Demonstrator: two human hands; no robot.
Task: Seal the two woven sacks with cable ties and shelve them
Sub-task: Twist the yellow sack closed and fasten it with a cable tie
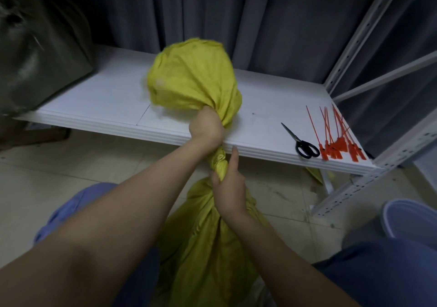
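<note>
The yellow woven sack (208, 240) is seen standing on the tiled floor (71, 165) in front of the white shelf (99, 98), its lower part cut off by the frame edge. Its twisted neck is gripped from above by the left hand (207, 127) and from below by the right hand (228, 188), both closed around the fabric. The loose top is blurred and billows over the shelf. A dark sack (35, 46) at the left is only partly visible. Red cable ties (338, 141) and black scissors (301, 144) lie well apart, at the shelf's right end.
</note>
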